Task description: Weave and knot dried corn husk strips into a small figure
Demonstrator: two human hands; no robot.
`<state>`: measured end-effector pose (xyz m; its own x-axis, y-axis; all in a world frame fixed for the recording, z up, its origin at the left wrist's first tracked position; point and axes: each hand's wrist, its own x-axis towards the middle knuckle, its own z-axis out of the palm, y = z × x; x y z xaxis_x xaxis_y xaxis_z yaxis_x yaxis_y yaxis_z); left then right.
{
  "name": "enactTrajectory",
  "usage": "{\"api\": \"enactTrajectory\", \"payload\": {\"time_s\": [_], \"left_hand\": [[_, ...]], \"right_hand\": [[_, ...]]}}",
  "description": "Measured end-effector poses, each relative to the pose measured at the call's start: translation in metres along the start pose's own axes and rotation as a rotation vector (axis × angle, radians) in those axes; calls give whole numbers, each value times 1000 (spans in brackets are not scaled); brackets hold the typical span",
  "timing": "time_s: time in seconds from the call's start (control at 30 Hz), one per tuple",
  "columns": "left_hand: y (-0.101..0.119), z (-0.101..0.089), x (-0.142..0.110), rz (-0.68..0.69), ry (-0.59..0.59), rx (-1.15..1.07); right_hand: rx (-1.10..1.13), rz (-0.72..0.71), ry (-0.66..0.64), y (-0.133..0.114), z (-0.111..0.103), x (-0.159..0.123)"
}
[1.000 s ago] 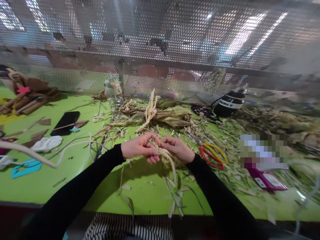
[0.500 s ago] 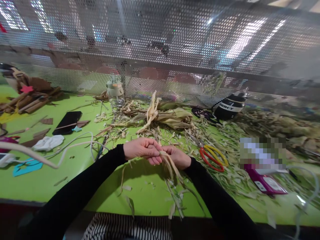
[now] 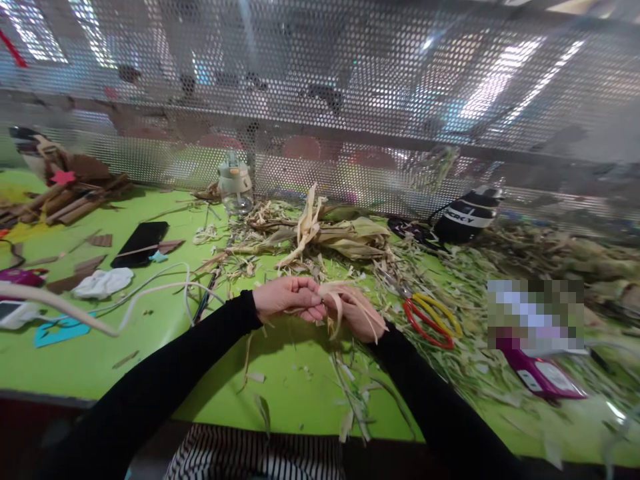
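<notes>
Pale dried corn husk strips (image 3: pixel 336 301) are pinched between my two hands, just above the front part of the green table (image 3: pixel 210 390). My left hand (image 3: pixel 289 299) is closed, its thumb and fingertips on the strips' end. My right hand (image 3: pixel 357 315) is also closed on them, with loose strips lying over its back; its fingertips are partly hidden. Behind my hands lies a heap of dried husks (image 3: pixel 353 237), one folded piece (image 3: pixel 307 223) standing up from it. Scissors with red and yellow handles (image 3: pixel 433 320) lie right of my right hand.
Husk scraps (image 3: pixel 475 373) litter the right side. A black phone (image 3: pixel 140 243), white cable (image 3: pixel 150 288) and blue tag (image 3: pixel 63 330) lie at left. A clear bottle (image 3: pixel 236 183) and black bottle (image 3: pixel 467 217) stand before the perforated metal screen (image 3: pixel 320 113). A magenta device (image 3: pixel 543 377) sits at right.
The loose strips, which hung down below my hands, now lie up over the back of my right hand. Both hands stay close together. The view has shifted slightly.
</notes>
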<state>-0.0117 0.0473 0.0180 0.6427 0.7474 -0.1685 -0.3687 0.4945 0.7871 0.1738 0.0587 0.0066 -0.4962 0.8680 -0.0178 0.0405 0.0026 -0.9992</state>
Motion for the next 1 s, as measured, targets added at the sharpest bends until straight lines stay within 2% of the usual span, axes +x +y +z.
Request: {"api": "enactTrajectory", "payload": {"time_s": [0.17, 0.4, 0.53, 0.6, 0.8, 0.9, 1.0], "left_hand": [[6, 5, -4, 79, 126, -168], [14, 3, -5, 185, 325, -224], [11, 5, 1, 210, 348, -202], [10, 6, 2, 203, 371, -195], [6, -3, 4, 176, 498, -155], [0, -5, 5, 146, 477, -95], [-4, 1, 4, 130, 447, -26]], "right_hand": [[4, -25, -23, -3, 0, 0], [-135, -71, 10, -13, 1, -4], [92, -43, 66, -7, -1, -3], [132, -34, 98, 0, 0, 0], [-53, -19, 13, 5, 10, 4], [-168, -48, -22, 1, 11, 1], [-145, -8, -7, 0, 10, 0]]}}
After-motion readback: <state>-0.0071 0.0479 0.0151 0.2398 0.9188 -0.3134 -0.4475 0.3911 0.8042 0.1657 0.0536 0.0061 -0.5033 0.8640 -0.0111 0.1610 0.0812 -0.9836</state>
